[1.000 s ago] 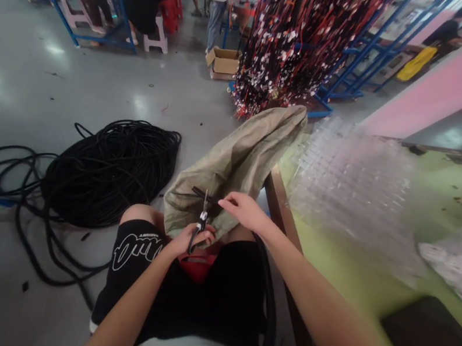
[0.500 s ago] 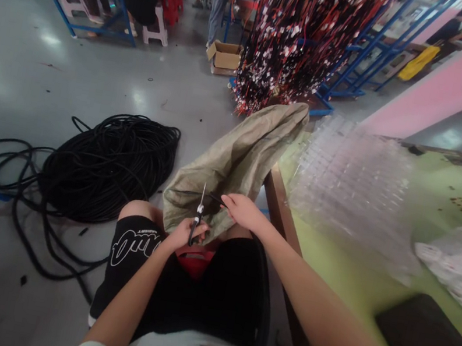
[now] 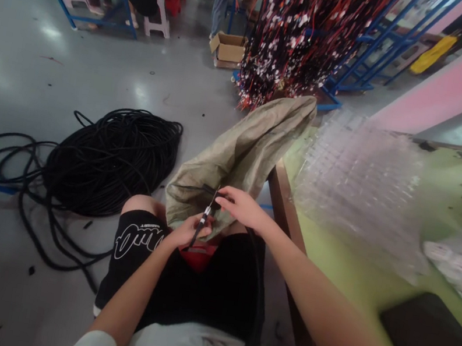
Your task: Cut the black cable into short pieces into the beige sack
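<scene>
My left hand (image 3: 189,232) is closed around scissors (image 3: 206,214) with dark handles and a thin metal blade pointing up. Pinched in my right hand (image 3: 242,205) is a black cable (image 3: 257,313), whose thick length runs down beside my right thigh and across my lap. The cable's end sits by the scissor blade; whether the blade touches it I cannot tell. Both hands are over the mouth of a greenish-beige woven sack (image 3: 234,153), held open between my knees and slanting up to the table's edge.
A big coil of black cable (image 3: 111,162) lies on the floor at left. The green-topped table (image 3: 326,289) at right bears clear plastic packaging (image 3: 357,182) and a dark square pad (image 3: 425,334). Hanging wire bundles (image 3: 297,42), a cardboard box (image 3: 229,48) and people at tables are beyond.
The scissors have moved up and right, so the blade is now beside my right fingers and the cable end. The cable on my lap has shifted, and the view has tilted slightly.
</scene>
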Motion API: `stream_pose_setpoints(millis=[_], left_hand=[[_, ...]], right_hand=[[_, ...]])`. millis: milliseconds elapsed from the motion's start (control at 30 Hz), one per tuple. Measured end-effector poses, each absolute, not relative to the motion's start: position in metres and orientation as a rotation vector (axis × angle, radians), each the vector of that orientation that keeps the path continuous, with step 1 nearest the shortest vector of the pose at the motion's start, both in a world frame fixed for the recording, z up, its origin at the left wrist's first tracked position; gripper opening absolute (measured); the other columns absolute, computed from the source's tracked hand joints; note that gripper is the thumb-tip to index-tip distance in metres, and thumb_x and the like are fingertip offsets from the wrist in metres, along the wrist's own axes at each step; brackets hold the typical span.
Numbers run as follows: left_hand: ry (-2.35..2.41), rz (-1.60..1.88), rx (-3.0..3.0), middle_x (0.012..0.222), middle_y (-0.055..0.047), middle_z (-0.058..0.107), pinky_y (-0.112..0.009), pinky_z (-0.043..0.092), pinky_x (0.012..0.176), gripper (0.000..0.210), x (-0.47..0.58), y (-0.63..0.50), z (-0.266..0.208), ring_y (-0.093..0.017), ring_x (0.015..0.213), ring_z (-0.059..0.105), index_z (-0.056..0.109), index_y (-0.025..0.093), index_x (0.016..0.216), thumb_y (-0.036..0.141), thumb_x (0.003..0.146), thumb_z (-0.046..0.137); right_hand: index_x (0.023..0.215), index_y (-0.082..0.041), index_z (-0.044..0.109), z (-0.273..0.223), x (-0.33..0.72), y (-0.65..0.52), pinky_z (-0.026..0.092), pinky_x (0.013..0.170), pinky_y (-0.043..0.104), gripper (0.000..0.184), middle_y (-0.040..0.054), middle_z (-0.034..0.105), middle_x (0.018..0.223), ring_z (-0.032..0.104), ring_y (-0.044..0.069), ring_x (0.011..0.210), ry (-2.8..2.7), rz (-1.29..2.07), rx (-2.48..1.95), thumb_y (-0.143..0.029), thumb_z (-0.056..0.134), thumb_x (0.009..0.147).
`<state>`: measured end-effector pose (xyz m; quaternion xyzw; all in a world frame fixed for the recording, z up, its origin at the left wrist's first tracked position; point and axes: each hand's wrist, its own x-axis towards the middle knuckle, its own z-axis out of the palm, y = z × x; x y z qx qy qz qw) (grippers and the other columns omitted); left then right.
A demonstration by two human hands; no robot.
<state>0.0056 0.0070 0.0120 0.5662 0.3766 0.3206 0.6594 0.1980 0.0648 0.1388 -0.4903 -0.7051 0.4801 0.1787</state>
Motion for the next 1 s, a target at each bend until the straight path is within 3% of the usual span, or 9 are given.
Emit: stream_pose_setpoints(millis=[167,333,433,633,733,833,1000], left_hand=[[0.884,0.685,1.318,0.083,-0.004,0.061,-0.026,0.044,0.070,0.046,0.006,0.007,0.011,-0.015,0.074,0.056,0.062,0.012,0.102,0.052,0.079,0.065],[0.981,0.761,1.213,0.061,-0.001,0.057,-0.023,0.042,0.057,0.046,0.004,0.010,0.010,-0.012,0.055,0.054,0.063,0.012,0.083,0.057,0.084,0.055],[1.077,0.807,1.148,0.055,0.000,0.055,-0.023,0.040,0.052,0.048,-0.001,0.013,0.009,-0.011,0.049,0.051,0.061,0.012,0.077,0.057,0.088,0.049],[0.932,0.750,1.201,0.090,-0.007,0.067,-0.029,0.048,0.077,0.046,-0.004,0.011,0.006,-0.017,0.079,0.063,0.062,0.012,0.105,0.050,0.079,0.066],[0.957,0.764,1.218,0.094,-0.008,0.066,-0.028,0.048,0.076,0.047,-0.002,0.011,0.005,-0.016,0.080,0.061,0.061,0.012,0.107,0.050,0.081,0.064],[0.918,0.772,1.226,0.084,-0.007,0.066,-0.026,0.047,0.069,0.044,-0.002,0.012,0.006,-0.014,0.071,0.060,0.063,0.011,0.100,0.051,0.088,0.054],[0.962,0.679,1.269,0.060,-0.003,0.061,-0.022,0.042,0.053,0.047,-0.001,0.010,0.007,-0.012,0.054,0.056,0.064,0.011,0.079,0.056,0.086,0.053]], right_hand=[[0.094,-0.021,0.045,0.130,0.196,0.063,0.037,0.045,0.019,0.025,-0.0045,0.061,0.069,0.049,0.009,0.048,-1.791,1.527,-1.407,-0.035,0.063,0.084],[0.098,-0.021,0.046,0.129,0.202,0.067,0.039,0.048,0.019,0.028,-0.0040,0.061,0.076,0.051,0.009,0.051,-1.747,1.515,-1.419,-0.029,0.067,0.080],[0.098,-0.019,0.051,0.130,0.208,0.068,0.039,0.049,0.021,0.019,-0.0030,0.062,0.070,0.052,0.011,0.050,-1.829,1.407,-1.549,-0.029,0.061,0.086],[0.092,-0.020,0.067,0.135,0.205,0.069,0.042,0.066,0.026,0.016,0.0044,0.069,0.084,0.062,0.019,0.075,-2.237,0.943,-1.602,-0.031,0.056,0.092],[0.094,-0.021,0.070,0.137,0.206,0.071,0.042,0.072,0.027,0.020,0.0058,0.070,0.092,0.063,0.022,0.084,-2.321,0.931,-1.598,-0.032,0.053,0.094],[0.093,-0.021,0.070,0.140,0.212,0.074,0.042,0.070,0.027,0.021,0.0059,0.071,0.092,0.063,0.022,0.083,-2.368,0.940,-1.624,-0.033,0.053,0.094],[0.089,-0.019,0.066,0.141,0.215,0.074,0.040,0.059,0.024,0.029,0.0038,0.068,0.078,0.061,0.017,0.068,-2.266,1.075,-1.715,-0.042,0.050,0.095]])
